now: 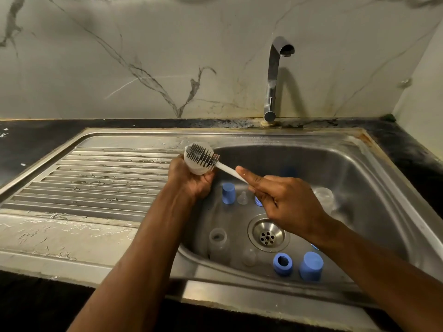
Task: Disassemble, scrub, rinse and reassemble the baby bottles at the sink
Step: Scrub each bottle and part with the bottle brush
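My left hand [191, 179] grips a clear baby bottle [197, 167] over the sink's left rim, its mouth turned toward the basin. My right hand [284, 201] holds the white handle of a bottle brush [229, 170]; its dark bristles [200, 156] are inside the bottle. In the steel sink basin [359, 178] lie loose parts: a blue cap [228, 193], a clear teat [242, 198], a blue ring [282, 264], another blue cap [311, 266], a clear bottle [218, 245] at the front left, a second teat [249, 257] and another clear bottle [324, 198] at the right.
A chrome tap [273, 77] stands behind the basin with no water running. The ribbed draining board [96, 178] stretches to the left. The drain strainer [267, 236] sits mid-basin. A black counter [28, 140] borders the sink below a marbled wall.
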